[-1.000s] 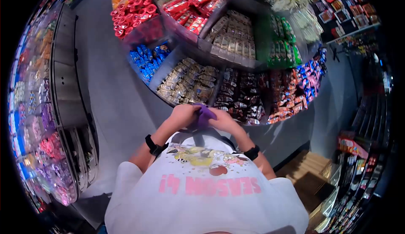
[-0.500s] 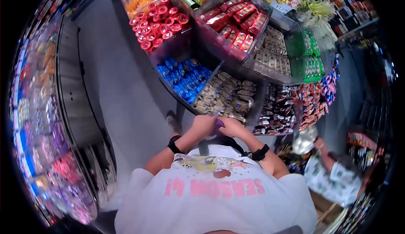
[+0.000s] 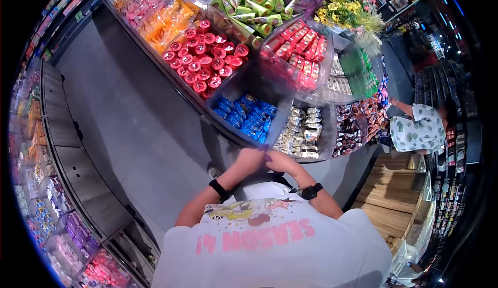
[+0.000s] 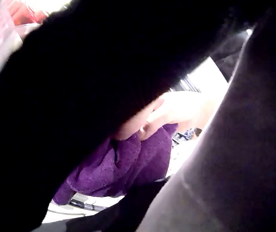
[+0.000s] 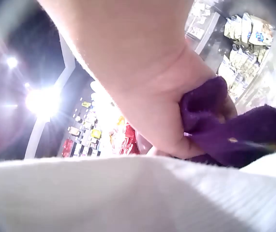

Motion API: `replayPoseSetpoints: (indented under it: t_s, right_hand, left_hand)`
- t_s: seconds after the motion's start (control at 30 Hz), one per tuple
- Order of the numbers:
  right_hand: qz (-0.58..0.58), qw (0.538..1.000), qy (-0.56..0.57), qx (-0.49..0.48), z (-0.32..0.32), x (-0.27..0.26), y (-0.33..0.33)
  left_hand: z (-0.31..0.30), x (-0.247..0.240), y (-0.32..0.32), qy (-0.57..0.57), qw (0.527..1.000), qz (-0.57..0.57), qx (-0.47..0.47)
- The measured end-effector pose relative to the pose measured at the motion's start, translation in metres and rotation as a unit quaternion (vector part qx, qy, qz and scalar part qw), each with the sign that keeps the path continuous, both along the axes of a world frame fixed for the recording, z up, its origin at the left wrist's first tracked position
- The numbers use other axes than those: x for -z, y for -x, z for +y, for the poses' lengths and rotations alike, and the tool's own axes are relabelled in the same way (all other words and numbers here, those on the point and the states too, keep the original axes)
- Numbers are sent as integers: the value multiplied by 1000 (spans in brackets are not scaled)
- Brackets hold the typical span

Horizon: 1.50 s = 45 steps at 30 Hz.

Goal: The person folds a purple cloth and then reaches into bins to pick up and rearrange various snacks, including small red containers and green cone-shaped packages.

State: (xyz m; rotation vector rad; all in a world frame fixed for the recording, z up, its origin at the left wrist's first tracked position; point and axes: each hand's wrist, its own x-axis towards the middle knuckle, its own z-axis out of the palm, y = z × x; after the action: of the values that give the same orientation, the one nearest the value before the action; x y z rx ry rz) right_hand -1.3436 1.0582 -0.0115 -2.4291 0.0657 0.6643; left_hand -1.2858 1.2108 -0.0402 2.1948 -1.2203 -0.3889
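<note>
In the head view the left hand and the right hand meet in front of the shirt, with a bit of purple cloth between them. Both hands grip this cloth with curled fingers. A large dark shape covers much of the left wrist view; beside it, fingers pinch the bunched purple cloth. The right wrist view has the right hand bent round the cloth, which bulges out past the fingers. The left hand's fingertips are hidden.
A tiered candy stand curves ahead, with blue packets, red-capped sweets and pale packets in bins. Grey cabinets line the left. Another person stands at the right, near wooden boxes.
The view has turned toward the left part of the stand, so more bins of red, orange and green sweets show. The hands stay together on the purple cloth. Another person has come into view at the right.
</note>
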Motion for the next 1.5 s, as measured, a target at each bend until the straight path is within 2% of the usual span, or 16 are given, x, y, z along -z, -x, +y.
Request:
replayPoseSetpoints:
  t_s: [0.17, 0.2, 0.27, 0.3, 0.47, 0.67, 0.73, 0.9, 0.97, 1.07, 1.1, 1.2, 1.27, 1.33, 1.37, 1.5]
  right_hand:
    - [0, 992, -113, 57, 36, -28, -65]
    - [100, 983, -118, 96, 50, -40, -86]
    - [-130, 988, -60, -51, 58, 16, -113]
    - [-61, 996, -55, -47, 72, -2, -134]
    - [-77, 977, -88, -179, 112, -12, -231]
    - [-84, 958, -172, -213, 144, -42, -298]
    - [-79, 966, -150, -194, 146, -43, -310]
    - [-101, 952, -288, -24, 127, -31, -305]
    - [-19, 953, -302, 30, 113, -38, -304]
    - [-85, 939, -333, 25, 104, -45, -299]
    - [-48, 942, -327, 66, 104, -47, -299]
    - [-36, 887, -431, 165, 115, -61, -311]
    - [-77, 889, -402, 208, 128, -71, -322]
    - [-132, 865, -412, 255, 150, -73, -332]
    - [-165, 900, -335, 223, 153, -60, -336]
    - [-171, 909, -279, 257, 165, -75, -345]
  left_hand:
    - [40, -5, -54, 41, 995, -2, -93]
    - [49, -14, -66, 24, 994, -4, -111]
    - [69, -8, -92, 11, 991, 1, -136]
    - [81, -14, -105, 29, 988, 9, -152]
    - [135, -29, -177, -43, 981, 15, -191]
    - [182, -68, -230, -68, 958, 45, -276]
    - [184, -80, -246, -75, 955, 45, -284]
    - [163, -90, -290, 5, 974, 106, -198]
    - [147, -102, -308, 44, 973, 201, -109]
    - [128, -120, -330, 85, 959, 265, 53]
    - [124, -126, -337, 89, 951, 285, 82]
    - [124, -142, -360, 101, 938, 296, 151]
    - [133, -146, -380, 44, 915, 361, 174]
    - [146, -143, -393, 85, 929, 299, 202]
    - [153, -140, -403, 84, 931, 289, 207]
    - [171, -138, -440, 104, 917, 326, 206]
